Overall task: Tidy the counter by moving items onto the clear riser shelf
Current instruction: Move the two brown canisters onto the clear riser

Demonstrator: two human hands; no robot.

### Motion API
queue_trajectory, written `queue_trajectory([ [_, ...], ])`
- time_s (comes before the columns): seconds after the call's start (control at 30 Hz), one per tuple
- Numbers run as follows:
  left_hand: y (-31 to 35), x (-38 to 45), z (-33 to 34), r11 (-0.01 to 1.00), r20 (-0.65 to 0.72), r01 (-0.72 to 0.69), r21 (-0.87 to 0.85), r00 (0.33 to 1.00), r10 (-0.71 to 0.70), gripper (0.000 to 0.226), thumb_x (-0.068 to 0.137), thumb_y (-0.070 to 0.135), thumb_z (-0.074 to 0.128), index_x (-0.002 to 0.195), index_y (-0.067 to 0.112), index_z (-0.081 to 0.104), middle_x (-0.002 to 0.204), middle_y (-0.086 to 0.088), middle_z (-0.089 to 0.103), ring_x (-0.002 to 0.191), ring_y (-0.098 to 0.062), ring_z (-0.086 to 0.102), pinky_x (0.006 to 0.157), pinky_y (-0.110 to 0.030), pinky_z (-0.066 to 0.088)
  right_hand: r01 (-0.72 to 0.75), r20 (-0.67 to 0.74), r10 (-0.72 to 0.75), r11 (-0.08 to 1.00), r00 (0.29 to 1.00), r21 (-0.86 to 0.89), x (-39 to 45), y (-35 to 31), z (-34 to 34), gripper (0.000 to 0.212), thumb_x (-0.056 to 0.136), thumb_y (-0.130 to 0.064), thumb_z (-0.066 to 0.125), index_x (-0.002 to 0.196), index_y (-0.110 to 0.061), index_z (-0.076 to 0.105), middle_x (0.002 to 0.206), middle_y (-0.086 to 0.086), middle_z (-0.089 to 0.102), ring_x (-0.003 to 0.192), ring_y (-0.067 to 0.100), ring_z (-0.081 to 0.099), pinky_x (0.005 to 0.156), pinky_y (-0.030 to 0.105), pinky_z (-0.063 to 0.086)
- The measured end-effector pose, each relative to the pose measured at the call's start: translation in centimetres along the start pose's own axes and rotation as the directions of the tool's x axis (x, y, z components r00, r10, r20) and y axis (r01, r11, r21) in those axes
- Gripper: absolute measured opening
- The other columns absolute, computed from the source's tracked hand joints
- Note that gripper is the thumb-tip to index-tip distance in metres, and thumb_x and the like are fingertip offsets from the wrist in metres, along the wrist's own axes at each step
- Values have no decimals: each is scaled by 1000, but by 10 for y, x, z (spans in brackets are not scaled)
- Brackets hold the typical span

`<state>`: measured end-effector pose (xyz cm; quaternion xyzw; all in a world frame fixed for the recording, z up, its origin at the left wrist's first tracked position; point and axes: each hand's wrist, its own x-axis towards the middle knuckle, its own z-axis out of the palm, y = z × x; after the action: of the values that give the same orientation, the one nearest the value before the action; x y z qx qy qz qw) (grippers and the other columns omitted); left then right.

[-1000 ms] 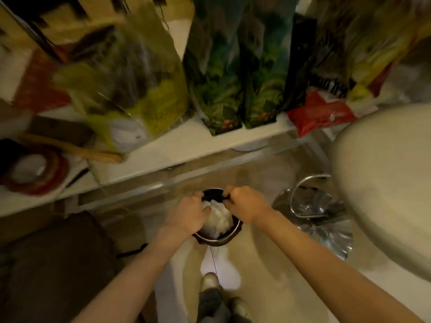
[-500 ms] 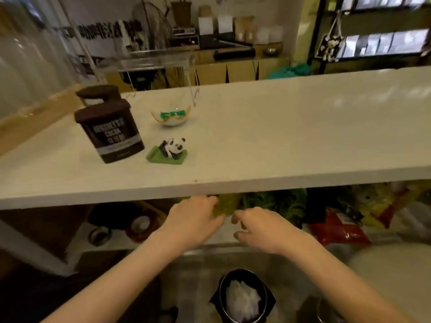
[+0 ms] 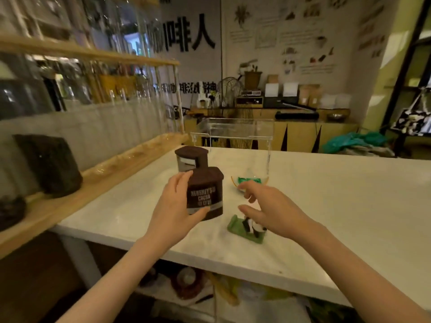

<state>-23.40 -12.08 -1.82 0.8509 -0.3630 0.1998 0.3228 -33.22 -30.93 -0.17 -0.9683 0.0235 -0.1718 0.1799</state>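
A brown cocoa can (image 3: 207,194) stands near the front left of the white counter (image 3: 338,206), and my left hand (image 3: 172,215) wraps its left side, thumb across the label. A second brown can (image 3: 191,158) stands right behind it. My right hand (image 3: 272,208) hovers open with fingers spread, just above a small panda figure on a green base (image 3: 245,229). A glass bowl with green and orange markings (image 3: 250,180) sits beyond that hand. The clear riser shelf (image 3: 233,128) stands at the counter's far edge, with nothing on top.
A wooden ledge (image 3: 98,185) runs along the left with a dark bag (image 3: 49,164) on it and a glass panel above. Under the counter a lower shelf (image 3: 200,297) holds packets and a roll. A sideboard with boxes stands at the back wall.
My view rose from the bin and lower shelf to the counter top. Both hands came up from below the counter edge, and my left hand closed around the front cocoa can.
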Motion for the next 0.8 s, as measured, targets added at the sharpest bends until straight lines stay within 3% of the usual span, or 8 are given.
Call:
queue_trajectory([
  [0.07,-22,7,5,993,28,90,-71,996,-88,92,68,39,73,139,24,16,144,-3,29,128,-15,32,102,-29,30,-67,29,64,991,998,115,23,6,8,55,84,-37,58,132,-25,35,123,1,56,100,11,52,85,28,45],
  [0.17,-47,21,13,931,184,307,-199,944,-272,109,59,43,78,140,28,7,151,-3,22,132,-19,31,107,-40,33,-163,153,127,955,980,250,51,16,22,69,78,-38,65,136,-24,30,125,3,52,104,13,51,89,29,46],
  [0.23,-61,31,19,895,304,370,-251,908,-290,110,57,40,81,140,28,10,149,-3,28,130,-21,35,104,-40,37,-217,229,151,931,962,294,67,19,29,76,74,-38,69,137,-23,29,127,4,51,107,16,52,91,32,47],
  [0.33,-78,42,26,885,469,375,-276,856,-217,101,58,33,82,137,27,19,143,-1,39,123,-18,43,97,-33,39,-252,321,135,900,937,357,85,23,37,81,68,-38,75,135,-24,33,129,4,52,109,16,55,94,36,49],
  [0.43,-89,50,30,866,546,379,-327,823,-154,90,59,26,82,133,25,31,136,0,48,118,-14,47,95,-31,44,-254,375,96,882,922,398,97,29,39,77,65,-34,78,131,-23,39,128,3,55,109,16,57,94,38,50],
  [0.5,-94,55,31,843,576,379,-382,811,-104,83,57,22,83,128,26,39,129,3,54,117,-15,51,94,-33,47,-236,385,66,879,921,413,103,30,41,70,65,-30,79,126,-23,46,123,0,59,107,14,58,93,37,51],
  [0.63,-104,67,30,800,631,356,-483,775,35,66,56,13,84,111,32,53,111,9,66,103,-8,61,79,-19,53,-207,373,35,879,927,431,113,33,42,62,63,-24,81,119,-22,54,116,-3,65,103,11,60,88,32,53],
  [0.8,-114,81,29,794,615,302,-527,780,111,59,48,14,87,98,33,62,98,14,72,93,-9,66,75,-23,56,-204,407,4,871,913,448,124,35,37,54,59,-20,83,106,-32,60,102,-13,69,94,3,65,75,18,55],
])
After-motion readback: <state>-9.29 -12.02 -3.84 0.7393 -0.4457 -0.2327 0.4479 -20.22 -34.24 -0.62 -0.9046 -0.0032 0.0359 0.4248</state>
